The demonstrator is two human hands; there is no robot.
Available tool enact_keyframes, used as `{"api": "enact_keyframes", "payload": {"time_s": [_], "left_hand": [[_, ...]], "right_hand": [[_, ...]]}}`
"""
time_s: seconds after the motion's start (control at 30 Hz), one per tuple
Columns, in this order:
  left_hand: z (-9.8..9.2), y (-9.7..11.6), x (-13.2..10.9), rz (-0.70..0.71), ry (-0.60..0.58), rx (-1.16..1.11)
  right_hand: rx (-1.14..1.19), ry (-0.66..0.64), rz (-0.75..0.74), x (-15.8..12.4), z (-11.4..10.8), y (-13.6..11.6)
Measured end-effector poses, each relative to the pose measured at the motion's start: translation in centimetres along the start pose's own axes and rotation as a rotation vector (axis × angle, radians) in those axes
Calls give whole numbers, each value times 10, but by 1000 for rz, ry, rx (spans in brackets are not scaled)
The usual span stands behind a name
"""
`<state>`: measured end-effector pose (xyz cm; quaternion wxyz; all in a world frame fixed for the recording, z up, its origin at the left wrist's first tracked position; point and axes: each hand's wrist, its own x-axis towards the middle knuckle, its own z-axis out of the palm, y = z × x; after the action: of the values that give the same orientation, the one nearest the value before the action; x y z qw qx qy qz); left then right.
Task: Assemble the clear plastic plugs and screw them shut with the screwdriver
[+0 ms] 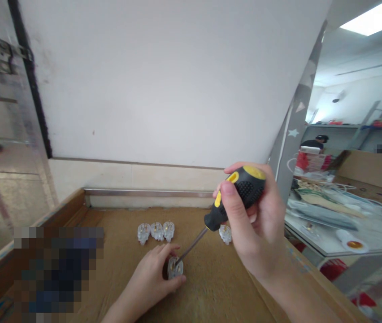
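My right hand [258, 220] is wrapped round the black and yellow handle of a screwdriver [238, 195], its metal shaft slanting down to the left. The tip meets a clear plastic plug [176, 269] with brass-coloured metal parts inside. Thumb and fingers of my left hand [159, 271] hold that plug against the cardboard surface. Behind it stand similar clear plugs [156, 231], three in a row. Another clear plug [225, 233] lies beside my right hand, partly hidden by it.
Raised wooden edges [59, 211] border the cardboard-covered work surface [117, 251]. A white panel [164, 89] rises behind. At right is a table [339, 237] with cables and a tape roll [352, 241]; a person [314, 142] is farther back. A blurred dark patch covers the left.
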<state>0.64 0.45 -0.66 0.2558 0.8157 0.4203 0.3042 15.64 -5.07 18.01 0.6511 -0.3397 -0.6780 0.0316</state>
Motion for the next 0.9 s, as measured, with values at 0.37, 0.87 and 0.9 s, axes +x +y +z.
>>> {"api": "enact_keyframes", "payload": {"time_s": [0.37,0.87,0.9], "left_hand": [[-1,3,0,18,8,-37],[-6,9,-1,47,24,-18],[-6,9,-1,52,24,-17]], "right_hand": [[-340,-236,-133,24,-2,8],[-609,-455,-163,51,-9,-16],[-535,-496,-136,51,-8,-15]]}}
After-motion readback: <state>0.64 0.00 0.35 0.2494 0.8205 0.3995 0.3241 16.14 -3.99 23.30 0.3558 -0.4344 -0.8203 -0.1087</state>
